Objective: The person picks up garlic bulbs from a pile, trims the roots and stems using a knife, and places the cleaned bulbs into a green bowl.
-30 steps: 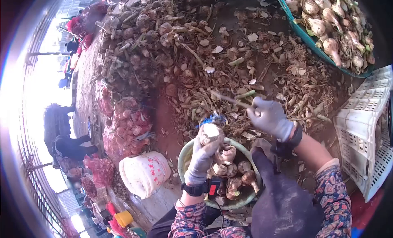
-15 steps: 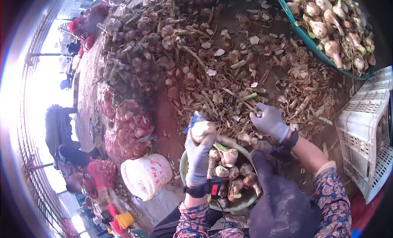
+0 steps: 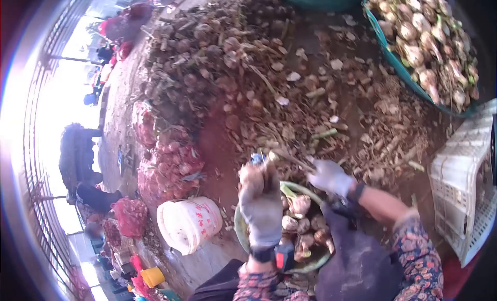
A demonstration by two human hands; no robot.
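Note:
My left hand (image 3: 260,210), in a pale glove, is closed around a garlic bulb that is blurred and mostly covered by the fingers. A blue scrap (image 3: 257,158) shows at its fingertips. A thin garlic stalk (image 3: 291,159) spans the gap between my two hands. Its far end meets the closed fingers of my gloved right hand (image 3: 332,177); motion smears the contact. Below my hands sits a round green-rimmed basin (image 3: 317,264) holding several garlic bulbs (image 3: 299,204). My left wrist covers part of its rim.
Loose garlic and dry stalks form a large heap (image 3: 202,68) ahead. A teal-edged container (image 3: 385,44) of bulbs stands at upper right, near a white crate (image 3: 455,182). Left are a white bucket (image 3: 189,223) and red mesh sacks (image 3: 168,158). A dark-clothed person (image 3: 96,200) is farther left.
My right hand has moved down and slightly left, nearer my left hand. My left hand has shifted slightly right and turned, hiding more of the bulb. The whole view has shifted slightly.

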